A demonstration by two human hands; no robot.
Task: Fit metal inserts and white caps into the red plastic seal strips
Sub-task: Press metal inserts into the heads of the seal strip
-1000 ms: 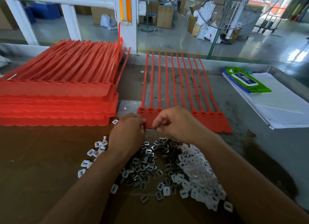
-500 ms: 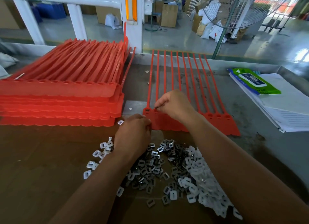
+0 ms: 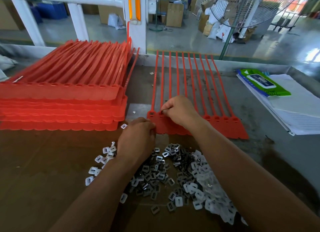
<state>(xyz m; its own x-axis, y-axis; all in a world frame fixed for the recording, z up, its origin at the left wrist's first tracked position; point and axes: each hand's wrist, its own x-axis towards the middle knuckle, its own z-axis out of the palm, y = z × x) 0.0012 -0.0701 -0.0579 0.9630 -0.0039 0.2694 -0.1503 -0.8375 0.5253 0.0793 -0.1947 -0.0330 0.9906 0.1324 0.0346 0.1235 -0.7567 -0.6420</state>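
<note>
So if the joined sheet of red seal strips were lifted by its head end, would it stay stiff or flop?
Probably floppy: its tails are long, thin and apparently joined only at the head band. One tail on the stack curls upward, so they likely bend easily. Likely light for its size: thin flat plastic.

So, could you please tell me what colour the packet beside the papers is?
The packet is green; head view.
</note>
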